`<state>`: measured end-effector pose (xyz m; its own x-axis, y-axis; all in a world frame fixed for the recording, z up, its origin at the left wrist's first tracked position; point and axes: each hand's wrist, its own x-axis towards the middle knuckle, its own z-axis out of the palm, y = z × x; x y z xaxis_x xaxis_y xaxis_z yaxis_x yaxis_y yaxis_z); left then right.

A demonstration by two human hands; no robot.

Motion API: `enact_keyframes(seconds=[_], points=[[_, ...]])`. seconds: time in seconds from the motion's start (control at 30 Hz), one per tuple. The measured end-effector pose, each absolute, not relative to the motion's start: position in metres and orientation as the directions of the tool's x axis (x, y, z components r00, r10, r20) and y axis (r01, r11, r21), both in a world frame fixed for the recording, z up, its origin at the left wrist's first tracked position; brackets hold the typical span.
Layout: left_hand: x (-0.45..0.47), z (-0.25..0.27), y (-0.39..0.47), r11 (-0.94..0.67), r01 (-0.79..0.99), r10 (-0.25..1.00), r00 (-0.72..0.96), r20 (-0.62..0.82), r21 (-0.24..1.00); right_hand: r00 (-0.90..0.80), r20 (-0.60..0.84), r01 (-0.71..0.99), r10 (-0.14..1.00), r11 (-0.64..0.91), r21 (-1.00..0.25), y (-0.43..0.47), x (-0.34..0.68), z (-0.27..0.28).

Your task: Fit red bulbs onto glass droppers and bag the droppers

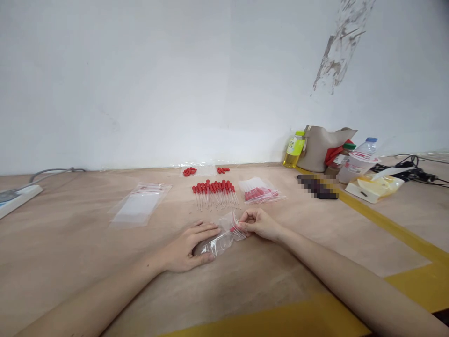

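A clear zip bag [221, 244] with a red stripe at its mouth lies in front of me. My left hand [191, 245] rests on the bag's closed end, fingers stretched out and thumb apart. At the mouth, my right hand [254, 223] pinches the red bulb of a dropper [234, 229]; its thin clear stem seems to run into the bag. Just beyond, a row of red-topped droppers [213, 188] lies with stems toward me. To their right are filled zip bags [261, 191] of droppers. Flat zip bags [138, 206] lie in a stack at left.
Loose red bulbs [190, 172] lie on clear plastic by the wall. At right stand a yellow drink bottle [293, 150], a grey bag [314, 150], a cup [356, 167] and cables [417, 171]. A power strip [21, 199] sits at left. Yellow tape [379, 220] marks the table.
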<state>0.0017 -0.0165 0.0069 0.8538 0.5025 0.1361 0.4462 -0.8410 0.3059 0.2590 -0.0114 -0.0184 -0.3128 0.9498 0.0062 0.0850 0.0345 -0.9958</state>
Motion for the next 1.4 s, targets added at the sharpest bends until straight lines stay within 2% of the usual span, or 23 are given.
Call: enact_keyframes(seconds=[0.17,0.27,0.37,0.53,0.77,0.9,1.03,1.2,1.27,1.4], points=[[0.002,0.009,-0.017,-0.841,0.438,0.496,0.858,0.13,0.318,-0.401,-0.074,0.227,0.913,0.021,-0.974,-0.016,0.263,-0.009],[0.002,0.009,-0.018,-0.835,0.436,0.501,0.854,0.138,0.336,-0.41,0.032,0.344,0.912,0.187,-0.92,-0.023,0.26,-0.004],[0.003,0.008,-0.018,-0.833,0.434,0.503,0.852,0.145,0.343,-0.357,0.166,0.495,0.919,0.337,-0.801,-0.03,0.255,-0.004],[0.003,0.008,-0.021,-0.861,0.417,0.483,0.85,0.209,0.292,-0.296,0.29,0.659,0.91,0.414,-0.628,-0.029,0.256,-0.007],[0.005,0.01,-0.025,-0.832,0.412,0.499,0.848,0.178,0.372,-0.231,0.265,0.608,0.936,0.352,-0.712,-0.028,0.255,-0.012],[0.007,0.013,-0.023,-0.812,0.439,0.521,0.843,0.138,0.386,-0.267,0.209,0.535,0.941,0.325,-0.78,-0.029,0.25,-0.01],[0.007,0.01,-0.021,-0.813,0.436,0.528,0.831,0.174,0.385,-0.213,0.091,0.369,0.973,0.166,-0.915,-0.028,0.25,-0.01],[0.006,0.001,-0.018,-0.786,0.472,0.589,0.768,0.252,0.4,-0.136,0.008,0.254,0.991,0.043,-0.966,-0.022,0.254,-0.013],[0.005,-0.001,-0.016,-0.779,0.479,0.599,0.759,0.255,0.405,-0.127,0.006,0.281,0.992,0.042,-0.959,-0.019,0.258,-0.015],[0.002,0.0,-0.011,-0.789,0.466,0.574,0.792,0.21,0.399,-0.059,0.069,0.468,0.996,0.089,-0.879,-0.011,0.269,-0.021]])
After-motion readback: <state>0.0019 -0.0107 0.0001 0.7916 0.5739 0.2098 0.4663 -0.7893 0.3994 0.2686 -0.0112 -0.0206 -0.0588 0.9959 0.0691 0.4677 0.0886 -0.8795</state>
